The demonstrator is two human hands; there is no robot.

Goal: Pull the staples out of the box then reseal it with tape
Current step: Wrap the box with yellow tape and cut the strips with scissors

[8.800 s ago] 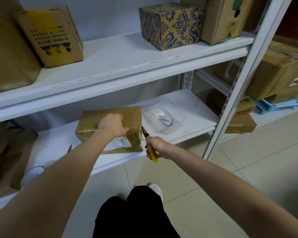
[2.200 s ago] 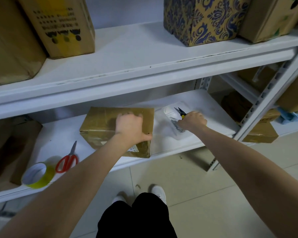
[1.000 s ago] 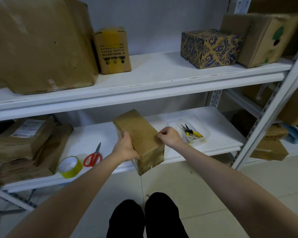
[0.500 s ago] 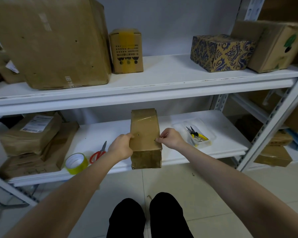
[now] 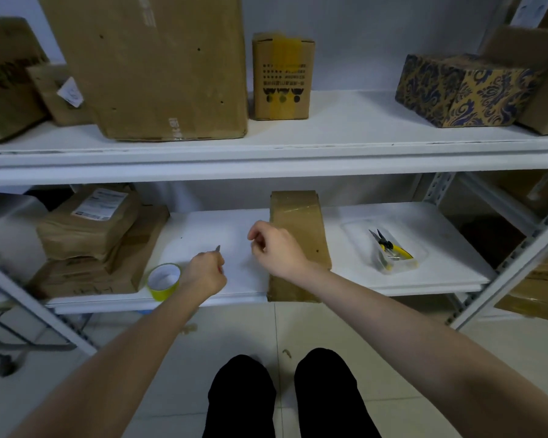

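Note:
The brown taped box (image 5: 301, 229) lies lengthwise on the lower shelf (image 5: 234, 289), its near end over the shelf edge. My right hand (image 5: 277, 252) hovers at the box's left side with loosely curled fingers, holding nothing. My left hand (image 5: 204, 275) is curled over the scissors (image 5: 218, 248); only the blade tip shows past my knuckles, and the handles are hidden. A yellow tape roll (image 5: 164, 281) stands just left of that hand. The yellow-handled pliers (image 5: 389, 248) lie in a clear tray (image 5: 421, 248) with pulled staples, right of the box.
Stacked brown parcels (image 5: 89, 245) fill the lower shelf's left end. The upper shelf holds a large carton (image 5: 152, 64), a small yellow-taped box (image 5: 282, 77) and a blue patterned box (image 5: 462, 90). A metal upright (image 5: 500, 279) stands at the right. My knees (image 5: 285, 396) are below.
Both hands have let go of the box. My left hand moved left onto the scissors; my right hand shifted left off the box's side. The box lies still on the shelf.

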